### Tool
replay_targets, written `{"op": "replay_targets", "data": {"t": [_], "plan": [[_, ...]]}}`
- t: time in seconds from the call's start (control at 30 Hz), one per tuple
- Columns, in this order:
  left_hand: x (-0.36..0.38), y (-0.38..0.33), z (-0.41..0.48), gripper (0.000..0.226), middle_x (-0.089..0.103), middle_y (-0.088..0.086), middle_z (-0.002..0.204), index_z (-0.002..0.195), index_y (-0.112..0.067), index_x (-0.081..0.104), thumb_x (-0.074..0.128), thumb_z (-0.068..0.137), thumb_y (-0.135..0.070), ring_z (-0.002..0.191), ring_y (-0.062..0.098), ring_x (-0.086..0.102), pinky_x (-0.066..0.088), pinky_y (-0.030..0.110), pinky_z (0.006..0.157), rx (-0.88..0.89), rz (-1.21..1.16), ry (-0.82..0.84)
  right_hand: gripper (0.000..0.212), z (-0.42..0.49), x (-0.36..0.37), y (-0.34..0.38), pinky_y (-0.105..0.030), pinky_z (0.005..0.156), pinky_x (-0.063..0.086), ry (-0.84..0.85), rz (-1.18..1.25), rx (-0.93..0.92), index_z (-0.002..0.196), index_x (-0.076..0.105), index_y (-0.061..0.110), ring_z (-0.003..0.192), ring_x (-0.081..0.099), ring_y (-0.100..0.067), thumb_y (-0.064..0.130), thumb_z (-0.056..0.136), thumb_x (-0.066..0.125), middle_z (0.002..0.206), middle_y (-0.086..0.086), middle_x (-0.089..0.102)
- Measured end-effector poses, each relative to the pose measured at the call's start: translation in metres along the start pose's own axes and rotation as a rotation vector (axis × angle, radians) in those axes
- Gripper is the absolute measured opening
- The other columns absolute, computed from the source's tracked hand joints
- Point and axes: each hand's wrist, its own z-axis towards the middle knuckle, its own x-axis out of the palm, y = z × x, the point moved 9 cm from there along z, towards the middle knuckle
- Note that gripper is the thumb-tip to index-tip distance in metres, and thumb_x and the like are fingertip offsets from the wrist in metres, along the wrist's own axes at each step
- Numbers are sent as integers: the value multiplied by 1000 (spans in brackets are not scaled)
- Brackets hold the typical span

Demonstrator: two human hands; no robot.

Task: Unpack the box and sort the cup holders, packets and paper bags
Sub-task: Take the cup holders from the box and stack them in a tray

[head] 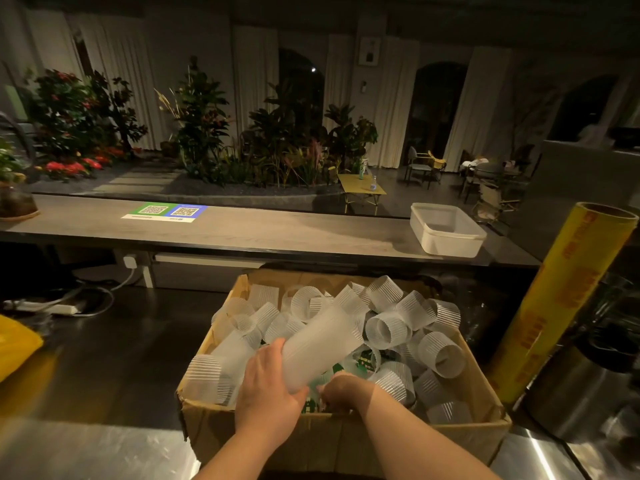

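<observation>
An open cardboard box [346, 441] stands on the steel counter, full of several translucent ribbed plastic cup holders [388, 330]. My left hand [268, 389] grips a long nested stack of cup holders [318, 351], tilted up and to the right above the box. My right hand [341, 393] reaches down into the box near its front wall, fingers curled among the holders; what they hold is hidden. Green printed packets [365, 358] show between the holders.
A tall yellow roll of cling film [561, 299] leans right of the box, beside steel containers [585, 386]. A white plastic tub [446, 230] sits on the raised wooden bar top [242, 230]. A yellow bag [17, 348] lies at the left edge.
</observation>
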Motion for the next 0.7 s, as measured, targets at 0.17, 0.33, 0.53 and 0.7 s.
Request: {"op": "replay_targets", "data": {"t": [0.17, 0.33, 0.53, 0.7], "plan": [[0, 0, 1, 90, 38, -14, 136, 144, -38, 20, 81, 80, -52, 121, 8, 41, 51, 34, 104, -5, -3, 1, 56, -7, 8, 3, -34, 101, 41, 129, 117, 3, 139, 54, 9, 106, 52, -18, 53, 105, 47, 131, -5, 63], [1, 0, 2, 88, 38, -13, 135, 145, -37, 21, 80, 81, -51, 116, 5, 37, 51, 33, 102, 4, -10, 2, 23, 0, 0, -19, -33, 81, 54, 125, 751, -13, 114, 63, 9, 95, 65, -21, 23, 97, 68, 116, -9, 66], [3, 3, 5, 87, 39, -13, 131, 144, -36, 24, 81, 79, -46, 113, 6, 38, 52, 33, 94, 17, -27, 27, 36, -34, -47, -58, -54, 80, 59, -27, 1405, -169, 124, 58, 3, 109, 65, -40, 19, 93, 67, 123, -22, 60], [5, 1, 7, 86, 39, -14, 124, 141, -37, 27, 83, 76, -46, 110, 7, 42, 53, 30, 89, 46, -17, 33, 50, -52, -100, -72, -53, 96, 54, -315, 1610, -376, 132, 61, 8, 110, 65, -39, 39, 93, 66, 129, -23, 65]]}}
